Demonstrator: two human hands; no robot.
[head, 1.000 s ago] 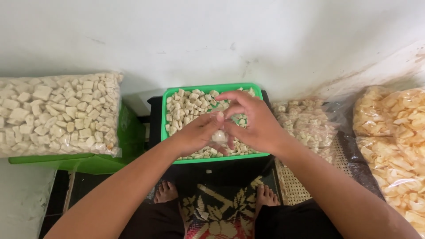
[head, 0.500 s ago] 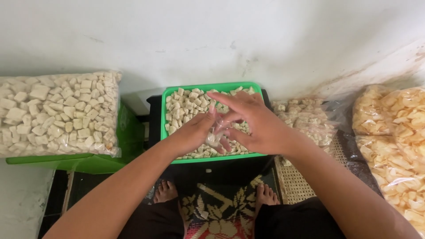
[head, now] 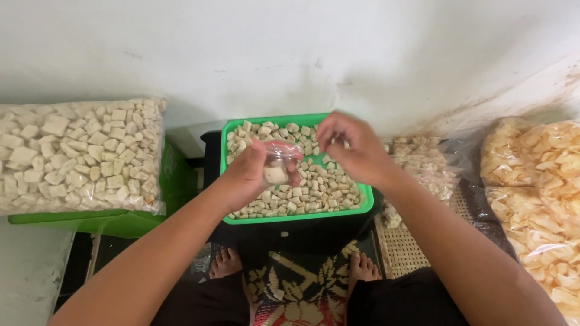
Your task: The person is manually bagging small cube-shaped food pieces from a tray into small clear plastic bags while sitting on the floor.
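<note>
A green plastic tray full of pale cracker cubes sits in front of me on a black stand. Over its left half my left hand holds a small clear plastic bag with a few cubes inside. My right hand hovers above the tray's right half, fingers pinched around a cube or two, a short way from the bag's mouth.
A large clear bag of white cubes rests on a green crate at left. Smaller filled bags lie right of the tray, and big bags of yellowish chips at far right. My bare feet rest on a patterned mat below.
The two hands were together over the tray's middle. Now they are apart: the left lifted the bag up and left, the right pulled away to the right.
</note>
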